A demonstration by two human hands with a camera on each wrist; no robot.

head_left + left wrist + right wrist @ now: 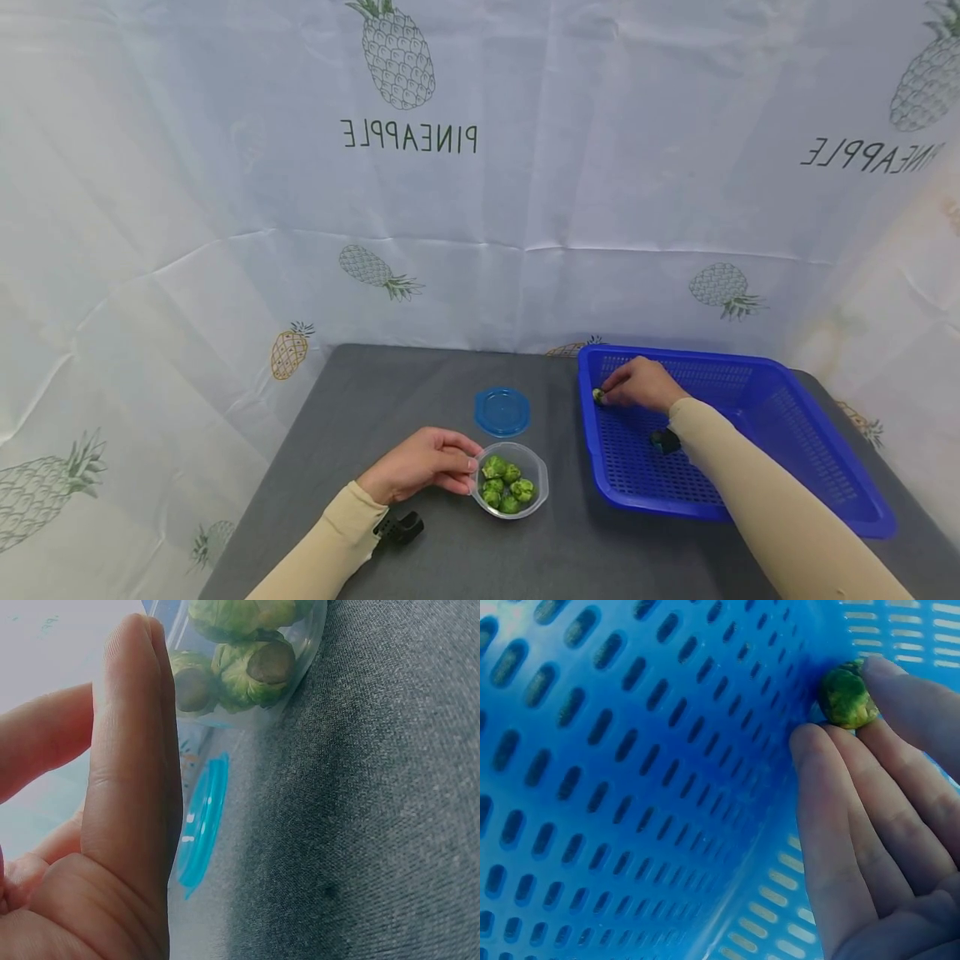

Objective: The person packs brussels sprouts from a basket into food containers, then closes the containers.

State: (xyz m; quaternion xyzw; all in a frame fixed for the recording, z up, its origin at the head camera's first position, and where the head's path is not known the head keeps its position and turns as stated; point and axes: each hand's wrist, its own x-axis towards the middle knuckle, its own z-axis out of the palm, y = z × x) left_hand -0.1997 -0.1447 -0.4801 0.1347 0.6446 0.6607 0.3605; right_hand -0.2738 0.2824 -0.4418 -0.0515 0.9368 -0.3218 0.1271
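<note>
Nearest the viewer, a person's left hand (pixel 420 471) rests on a dark grey table (pixel 360 400), its fingers held together and lightly curved against the left side of a small clear plastic bowl (pixel 534 502). The bowl holds several green Brussels sprouts (pixel 507 485) and stands upright. The left wrist view shows the fingers (pixel 135 750) pressed side by side along the bowl's wall. Just beyond the bowl lies a round blue lid (pixel 502 411), flat on the table and apart from the bowl. To the right sits a blue perforated basket (pixel 825 442). Farther back, the right hand (pixel 641 385) reaches into the basket's far left corner, fingertips (pixel 870 682) pinching a single Brussels sprout (pixel 846 697) against the basket wall. Behind the table hangs a white cloth (pixel 225 167) printed with pineapples.
</note>
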